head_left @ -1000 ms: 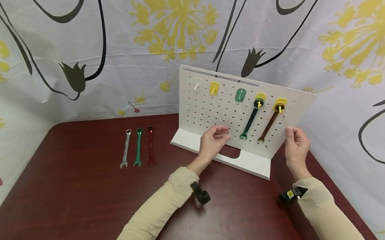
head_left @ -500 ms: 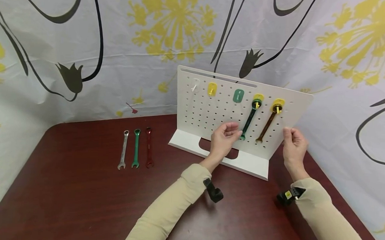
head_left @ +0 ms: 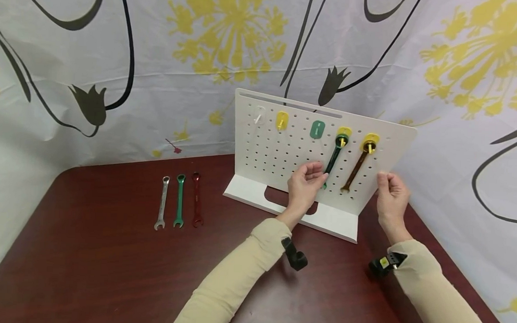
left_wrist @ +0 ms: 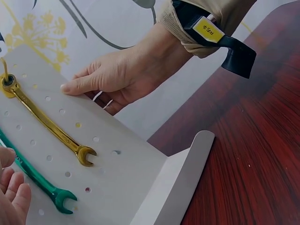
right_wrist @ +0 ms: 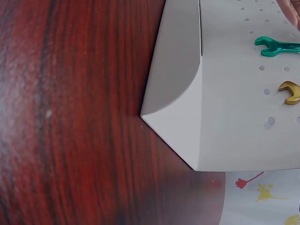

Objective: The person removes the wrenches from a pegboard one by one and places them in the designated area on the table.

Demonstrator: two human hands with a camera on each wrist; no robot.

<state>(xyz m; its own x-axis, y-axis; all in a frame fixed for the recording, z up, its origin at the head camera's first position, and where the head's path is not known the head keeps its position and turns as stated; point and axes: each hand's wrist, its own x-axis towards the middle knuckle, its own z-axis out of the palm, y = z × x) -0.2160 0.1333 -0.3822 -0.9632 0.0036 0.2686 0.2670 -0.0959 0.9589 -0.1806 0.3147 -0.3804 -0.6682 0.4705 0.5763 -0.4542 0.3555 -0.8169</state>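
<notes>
A white pegboard (head_left: 280,153) stands on the table, with a green wrench (head_left: 334,157) and a gold-brown wrench (head_left: 356,170) hanging from yellow hooks. My right hand (head_left: 393,198) grips the board's right edge, thumb on the front and fingers behind. My left hand (head_left: 305,185), fingers loosely bent, is at the lower part of the hanging green wrench. The thumb overlaps it in the head view; whether they touch, I cannot tell. The left wrist view shows the open end of the green wrench (left_wrist: 61,199) beside the left fingers (left_wrist: 18,187).
On the table (head_left: 107,251) at left lie a silver wrench (head_left: 163,203), a green wrench (head_left: 179,201) and a red wrench (head_left: 197,200), side by side. A white hook (head_left: 259,116), a yellow hook (head_left: 282,120) and a green hook (head_left: 317,130) on the board bear nothing.
My left hand has moved right along the board, from below the green hook to the hanging green wrench. The right hand keeps its hold on the board's edge.
</notes>
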